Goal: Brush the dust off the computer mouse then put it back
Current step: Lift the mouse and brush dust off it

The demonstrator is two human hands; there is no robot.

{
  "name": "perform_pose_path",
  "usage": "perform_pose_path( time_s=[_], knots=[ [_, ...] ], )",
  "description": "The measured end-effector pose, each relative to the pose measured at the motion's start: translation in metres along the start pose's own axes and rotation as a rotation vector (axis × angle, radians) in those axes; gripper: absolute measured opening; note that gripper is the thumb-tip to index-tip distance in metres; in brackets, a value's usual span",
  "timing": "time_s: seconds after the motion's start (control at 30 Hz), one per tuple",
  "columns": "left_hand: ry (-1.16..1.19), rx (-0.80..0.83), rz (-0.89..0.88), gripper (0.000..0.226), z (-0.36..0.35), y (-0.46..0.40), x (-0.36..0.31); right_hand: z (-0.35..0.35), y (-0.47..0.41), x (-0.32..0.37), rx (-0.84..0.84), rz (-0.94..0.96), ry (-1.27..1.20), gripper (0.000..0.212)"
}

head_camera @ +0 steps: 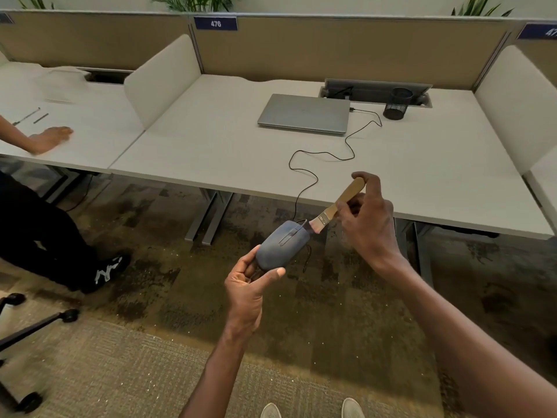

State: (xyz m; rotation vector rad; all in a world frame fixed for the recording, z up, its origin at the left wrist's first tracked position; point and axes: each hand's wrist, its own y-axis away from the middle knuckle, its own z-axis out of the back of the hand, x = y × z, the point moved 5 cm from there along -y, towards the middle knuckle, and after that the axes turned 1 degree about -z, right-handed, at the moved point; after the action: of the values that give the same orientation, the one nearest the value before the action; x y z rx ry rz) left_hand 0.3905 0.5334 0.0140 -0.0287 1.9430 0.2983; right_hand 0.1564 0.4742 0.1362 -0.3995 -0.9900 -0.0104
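Note:
A dark grey wired computer mouse (pixel 281 244) is held off the desk, over the floor, with my left hand (pixel 250 285) gripping its rear end from below. My right hand (pixel 369 218) holds a wooden-handled paintbrush (pixel 340 203) by the handle. The pale bristles touch the mouse's front end, near where the cable leaves it. The black cable (pixel 319 158) runs up over the desk edge and loops across the white desk (pixel 211 152) to a closed grey laptop (pixel 304 114).
A black mesh pen cup (pixel 397 104) stands right of the laptop by a cable tray. Padded dividers flank the desk. Another person sits at the left desk with a hand (pixel 51 138) flat on it. An office chair base (pixel 33 324) is at lower left.

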Motion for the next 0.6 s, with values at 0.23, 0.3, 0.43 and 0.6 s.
perform_pose_path(
  time_s=[0.23,0.3,0.43,0.6],
  knots=[
    [-0.002,0.036,0.012,0.066,0.004,-0.003,0.000,-0.012,0.002,0.011,0.049,0.031,-0.026,0.056],
    [0.000,0.041,0.015,0.066,0.008,-0.004,-0.001,-0.012,0.001,0.010,0.038,0.020,0.026,0.055],
    [0.001,0.045,0.010,0.067,0.016,-0.006,-0.004,-0.009,0.002,0.010,-0.021,0.058,0.092,0.053],
    [0.005,0.033,-0.009,0.066,0.019,-0.009,-0.007,-0.012,0.013,0.015,-0.022,0.120,0.131,0.052]
  ],
)
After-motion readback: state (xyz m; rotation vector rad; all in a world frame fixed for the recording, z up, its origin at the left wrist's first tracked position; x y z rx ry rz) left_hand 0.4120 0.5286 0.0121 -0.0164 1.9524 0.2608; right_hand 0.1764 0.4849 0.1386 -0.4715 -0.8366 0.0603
